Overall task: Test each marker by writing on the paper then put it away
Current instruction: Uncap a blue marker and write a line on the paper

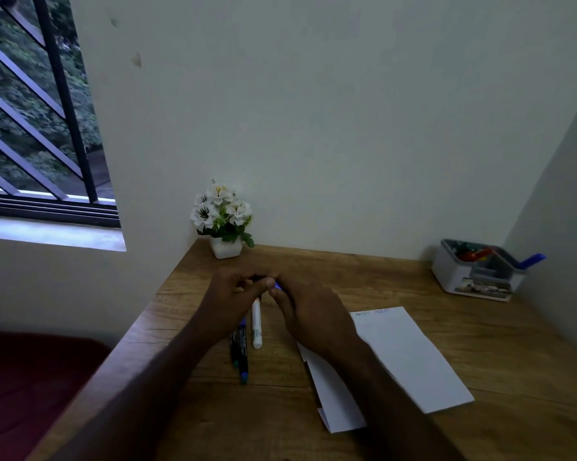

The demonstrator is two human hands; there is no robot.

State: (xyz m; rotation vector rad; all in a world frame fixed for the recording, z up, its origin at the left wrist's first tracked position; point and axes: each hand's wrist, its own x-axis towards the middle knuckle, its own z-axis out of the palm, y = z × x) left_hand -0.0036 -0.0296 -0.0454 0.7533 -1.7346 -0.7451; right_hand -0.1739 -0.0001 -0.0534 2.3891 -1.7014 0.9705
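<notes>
Together hands (pixel 273 304) pinch blue-tipped marker (pixel 278 286), mostly hidden.

Between the fingertips of my left hand (pixel 228 299) and my right hand (pixel 308 314) I pinch a blue marker (pixel 278 286), mostly hidden. Just under my left hand lie a white marker (pixel 256 327) and two dark markers (pixel 241 352), side by side. The folded white paper (pixel 410 357), faintly scribbled at its far edge, lies flat beneath my right wrist and out to its right.

Both forearms are bare, no sleeves in view. The left hand (pixel 233 301) and right hand (pixel 310 314) wear no gloves, and no rings, watch or bands show at the wrists.
</notes>
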